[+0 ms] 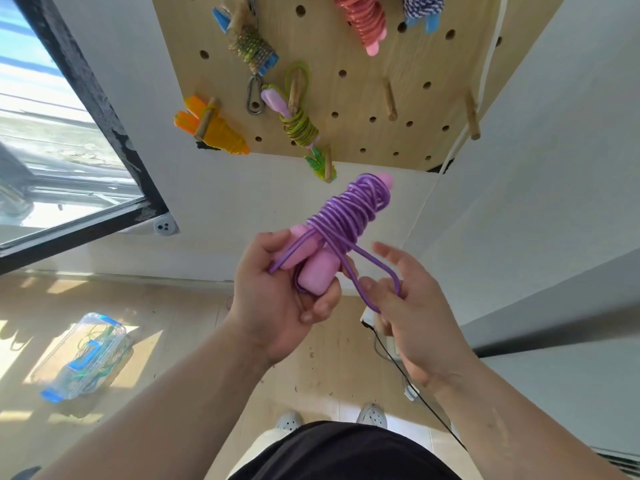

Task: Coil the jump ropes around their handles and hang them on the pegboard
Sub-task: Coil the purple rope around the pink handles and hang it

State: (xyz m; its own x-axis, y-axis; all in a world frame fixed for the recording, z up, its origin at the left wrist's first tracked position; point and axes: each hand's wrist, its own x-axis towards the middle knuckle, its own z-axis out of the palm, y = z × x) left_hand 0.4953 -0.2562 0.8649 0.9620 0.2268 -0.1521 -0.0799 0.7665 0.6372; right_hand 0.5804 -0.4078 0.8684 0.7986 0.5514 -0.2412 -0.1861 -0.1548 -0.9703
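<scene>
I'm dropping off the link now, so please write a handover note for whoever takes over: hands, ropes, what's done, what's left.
Left hand: grips the pink handles of the purple rope, held up below the pegboard.
Right hand: holds the rope's loose loop beside the handles.
Done: most of the purple rope is coiled round its handles. Several coiled ropes hang on the pegboard, among them an orange rope and a green rope.
Left: wind in or tuck the loose loop, then hang the bundle, probably on a free peg at right. The clear box on the floor appears to hold more rope.
</scene>
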